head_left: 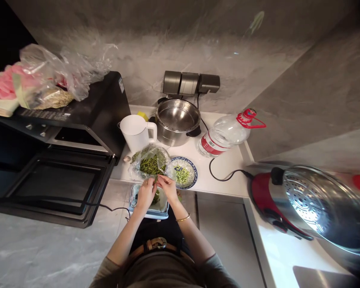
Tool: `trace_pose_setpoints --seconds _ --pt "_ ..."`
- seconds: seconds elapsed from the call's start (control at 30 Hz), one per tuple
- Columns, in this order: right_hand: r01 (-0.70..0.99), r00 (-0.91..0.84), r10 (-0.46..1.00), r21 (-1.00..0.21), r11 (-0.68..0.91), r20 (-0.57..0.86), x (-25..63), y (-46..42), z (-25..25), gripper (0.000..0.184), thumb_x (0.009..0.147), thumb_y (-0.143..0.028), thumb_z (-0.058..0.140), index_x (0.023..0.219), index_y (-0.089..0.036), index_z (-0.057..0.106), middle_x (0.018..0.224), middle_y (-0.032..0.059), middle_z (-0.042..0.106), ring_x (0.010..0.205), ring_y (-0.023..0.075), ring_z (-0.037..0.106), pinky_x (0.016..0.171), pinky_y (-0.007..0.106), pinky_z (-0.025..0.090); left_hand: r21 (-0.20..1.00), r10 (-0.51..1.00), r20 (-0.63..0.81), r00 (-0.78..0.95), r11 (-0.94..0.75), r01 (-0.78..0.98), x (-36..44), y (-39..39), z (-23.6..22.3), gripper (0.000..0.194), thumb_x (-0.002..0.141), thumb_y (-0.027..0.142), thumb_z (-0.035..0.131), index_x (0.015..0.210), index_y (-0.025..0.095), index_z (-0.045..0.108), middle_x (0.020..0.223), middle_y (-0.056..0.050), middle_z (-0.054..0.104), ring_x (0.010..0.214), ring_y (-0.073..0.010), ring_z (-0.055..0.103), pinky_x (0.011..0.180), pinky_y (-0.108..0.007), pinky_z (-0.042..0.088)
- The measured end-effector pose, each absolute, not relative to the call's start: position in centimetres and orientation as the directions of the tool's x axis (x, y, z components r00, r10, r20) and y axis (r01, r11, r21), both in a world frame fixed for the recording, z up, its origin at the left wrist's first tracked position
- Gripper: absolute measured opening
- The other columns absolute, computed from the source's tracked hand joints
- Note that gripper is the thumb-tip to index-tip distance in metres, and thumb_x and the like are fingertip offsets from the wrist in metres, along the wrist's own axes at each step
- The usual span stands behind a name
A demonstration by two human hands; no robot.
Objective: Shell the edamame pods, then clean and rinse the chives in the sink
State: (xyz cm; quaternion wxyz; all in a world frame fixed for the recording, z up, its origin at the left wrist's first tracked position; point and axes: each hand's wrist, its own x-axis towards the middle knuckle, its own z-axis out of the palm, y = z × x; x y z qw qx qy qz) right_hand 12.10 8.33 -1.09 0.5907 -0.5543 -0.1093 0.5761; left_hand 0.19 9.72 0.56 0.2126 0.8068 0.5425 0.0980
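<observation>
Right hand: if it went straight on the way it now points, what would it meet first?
Probably the left hand, just across the held green pod from the right hand, though depth is unclear. The plastic bag of pods looks next.

Upper wall dim; counter bright; glare on steamer; wide-angle stretch at edges.

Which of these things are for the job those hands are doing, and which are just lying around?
Probably for the job:
- left hand and right hand, fingers on a green pod
- bag of pods
- plate with pale green beans
- bin below the hands

Seemingly just about:
- white jug
- steel pot
- big bottle
- open oven door
</observation>
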Motion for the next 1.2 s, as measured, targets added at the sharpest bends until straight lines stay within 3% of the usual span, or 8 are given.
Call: trace_pose_setpoints --seconds 0.2,0.4,0.53,0.7,0.9,1.07,1.13,1.2 --pt "-0.709 0.12 0.775 -0.6 -0.37 -0.62 12.2 7.0 -0.2 0.041 0.049 -0.038 0.091 0.081 -0.017 0.076 0.079 0.0058 0.075 0.07 0.0149 0.069 0.072 0.028 0.057 0.534 0.903 0.039 0.428 -0.381 0.755 -0.9 8.1 -0.1 0.011 0.095 0.019 0.046 0.098 0.019 0.057 0.096 -0.009 0.068 0.093 -0.0203 0.066 0.082 -0.031 0.051" --pt "-0.709 0.185 0.788 -0.635 -0.307 -0.587 11.7 5.9 -0.7 0.039 0.049 -0.039 0.09 0.077 -0.016 0.076 0.08 0.0079 0.075 0.077 0.0175 0.07 0.078 0.031 0.056 0.403 0.908 -0.103 0.407 -0.336 0.851 -0.8 7.1 0.3 0.023 0.098 0.028 0.04 0.103 0.018 0.061 0.097 -0.012 0.069 0.093 -0.0224 0.067 0.078 -0.03 0.05" --pt "-0.719 0.221 0.795 -0.644 -0.259 -0.566 10.7 5.3 -1.1 0.037 0.052 -0.038 0.089 0.078 -0.016 0.077 0.078 0.0081 0.075 0.078 0.0186 0.07 0.071 0.029 0.054 0.379 0.882 -0.167 0.441 -0.356 0.854 -0.4 6.3 -0.1 0.027 0.098 0.025 0.038 0.102 0.016 0.062 0.095 -0.013 0.07 0.089 -0.0231 0.068 0.073 -0.029 0.049" --pt "-0.811 0.255 0.777 -0.565 -0.152 -0.576 9.8 4.9 -0.9 0.036 0.05 -0.036 0.09 0.077 -0.017 0.076 0.077 0.0063 0.076 0.073 0.0154 0.069 0.069 0.025 0.055 0.605 0.918 -0.104 0.382 -0.246 0.757 -0.2 6.0 -0.8 0.032 0.098 0.025 0.033 0.096 0.016 0.064 0.088 -0.011 0.071 0.081 -0.0203 0.068 0.073 -0.028 0.048" --pt "-0.839 0.238 0.83 -0.538 -0.086 -0.505 9.8 4.9 -0.6 0.03 0.056 -0.034 0.088 0.079 -0.018 0.076 0.083 0.0063 0.077 0.08 0.0178 0.072 0.077 0.028 0.057 0.941 0.935 -0.183 0.302 0.078 0.328 0.2 6.6 -0.2 0.041 0.09 0.053 0.045 0.077 0.018 0.062 0.065 -0.002 0.062 0.062 -0.016 0.058 0.062 -0.027 0.044" --pt "-0.837 0.263 0.831 -0.544 -0.056 -0.491 9.4 5.0 -0.8 0.024 0.061 -0.032 0.085 0.08 -0.019 0.075 0.086 0.0052 0.076 0.086 0.0175 0.071 0.078 0.026 0.056 0.894 0.838 -0.425 0.341 0.448 0.012 0.4 6.9 -0.2 0.057 0.075 0.074 0.051 0.057 0.022 0.035 0.047 0.008 0.026 0.041 -0.0065 0.021 0.043 -0.022 0.021" --pt "-0.832 0.256 0.84 -0.551 -0.061 -0.479 9.3 5.1 -0.8 0.023 0.064 -0.033 0.083 0.081 -0.019 0.074 0.086 0.0055 0.076 0.086 0.0178 0.071 0.072 0.025 0.056 0.892 0.839 -0.432 0.33 0.452 0.018 0.4 6.8 -0.3 0.057 0.077 0.074 0.047 0.057 0.022 0.034 0.048 0.008 0.025 0.042 -0.0068 0.022 0.043 -0.022 0.021" --pt "-0.834 0.234 0.849 -0.547 -0.076 -0.474 9.4 5.1 -0.6 0.023 0.064 -0.033 0.081 0.081 -0.019 0.074 0.085 0.0052 0.076 0.084 0.0182 0.07 0.069 0.025 0.055 0.939 0.901 -0.343 0.267 0.318 0.13 0.3 6.6 -0.3 0.052 0.082 0.068 0.044 0.06 0.021 0.042 0.05 0.005 0.035 0.045 -0.009 0.032 0.046 -0.023 0.028"
